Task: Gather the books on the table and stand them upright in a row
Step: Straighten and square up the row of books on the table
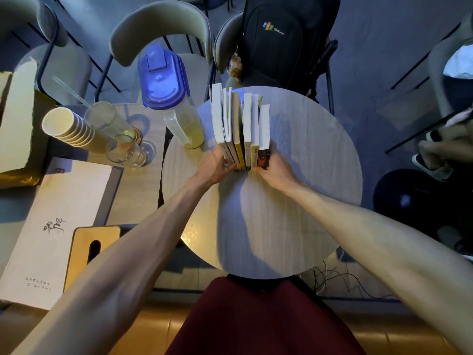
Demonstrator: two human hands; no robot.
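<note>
A: Books?
B: About six, with pale page edges and white, yellow and dark spines. They stand in one row on the far half of the round worktop, near the pitcher.
A: Orientation?
B: Upright, spines facing the person. The row runs left to right, tops fanned slightly.
A: Hands?
B: The left hand grips the left end and the right hand the right end, clamping the row between them.

Backpack beyond the far edge of the worktop: coloured logo, then "Shop". White box off its left edge: brush characters, unreadable. Books: spine lettering too blurred to read.
</note>
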